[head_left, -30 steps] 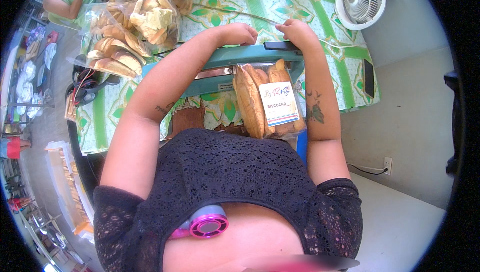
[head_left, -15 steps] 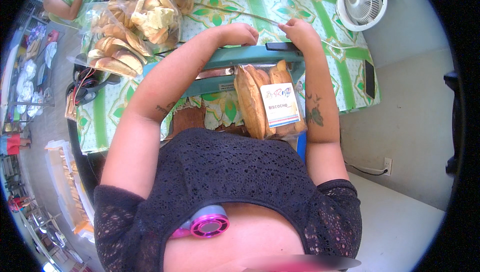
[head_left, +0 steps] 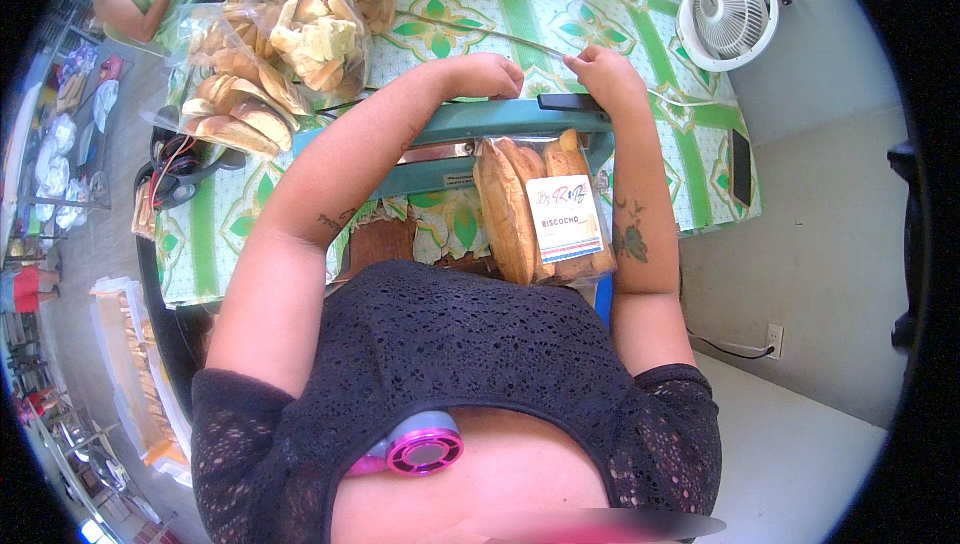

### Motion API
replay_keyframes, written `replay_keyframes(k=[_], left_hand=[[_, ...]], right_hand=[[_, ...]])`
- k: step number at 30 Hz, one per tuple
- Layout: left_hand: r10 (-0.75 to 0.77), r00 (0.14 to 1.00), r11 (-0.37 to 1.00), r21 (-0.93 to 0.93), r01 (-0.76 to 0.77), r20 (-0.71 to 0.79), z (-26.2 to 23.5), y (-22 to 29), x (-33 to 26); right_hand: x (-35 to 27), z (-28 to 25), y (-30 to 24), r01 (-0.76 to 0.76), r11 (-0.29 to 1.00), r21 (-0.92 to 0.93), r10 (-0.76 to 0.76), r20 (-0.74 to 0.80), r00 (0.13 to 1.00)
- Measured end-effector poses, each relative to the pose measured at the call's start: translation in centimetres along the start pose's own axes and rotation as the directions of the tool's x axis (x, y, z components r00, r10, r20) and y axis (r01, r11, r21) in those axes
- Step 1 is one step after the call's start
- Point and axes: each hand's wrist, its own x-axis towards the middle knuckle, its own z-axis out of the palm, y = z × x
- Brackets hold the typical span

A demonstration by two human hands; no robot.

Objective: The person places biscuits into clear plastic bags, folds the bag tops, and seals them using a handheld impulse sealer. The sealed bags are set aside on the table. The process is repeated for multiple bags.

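Fingers of the left hand (head_left: 487, 74) curl shut above the teal sealer (head_left: 455, 129); those of the right hand (head_left: 600, 72) pinch the clear film of the bag (head_left: 540, 206), which lies under the sealer bar, full of bread with a white label; more bread bags (head_left: 270, 54) sit left on the table (head_left: 500, 9); nothing has shifted since earlier.

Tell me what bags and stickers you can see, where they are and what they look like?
Clear bag of long golden bread: under the teal sealer bar, below both hands.
Label: on that bag, white rectangle, blue edge.
Clear bags of bread pieces: heaped at the table's far left, tan and yellow.
Dark flat phone: right table edge, screen blank.
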Motion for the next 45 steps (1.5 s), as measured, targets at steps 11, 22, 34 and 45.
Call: replay_keyframes(k=[11, 22, 34, 45], left_hand=[[0.013, 1.000, 1.000, 0.005, -0.013, 0.014, 0.02, -0.10, 0.13], [-0.022, 1.000, 0.998, 0.058, 0.022, 0.001, 0.03, 0.10, -0.10], [-0.028, 1.000, 0.999, 0.039, 0.028, -0.002, 0.12, 0.39, -0.33], [-0.043, 0.999, 0.998, 0.043, 0.043, -0.001, 0.07, 0.53, -0.39]], right_hand=[[0.00, 0.04, 0.05, 0.000, 1.000, 0.005, 0.000, -0.001, 1.000], [-0.20, -0.03, -0.01, 0.010, 1.000, 0.009, -0.010, -0.010, 1.000], [0.04, 0.01, 0.14, 0.020, 1.000, -0.016, -0.020, 0.015, 1.000], [-0.35, 0.26, 0.10, 0.045, 0.999, 0.003, -0.044, -0.087, 0.995]])
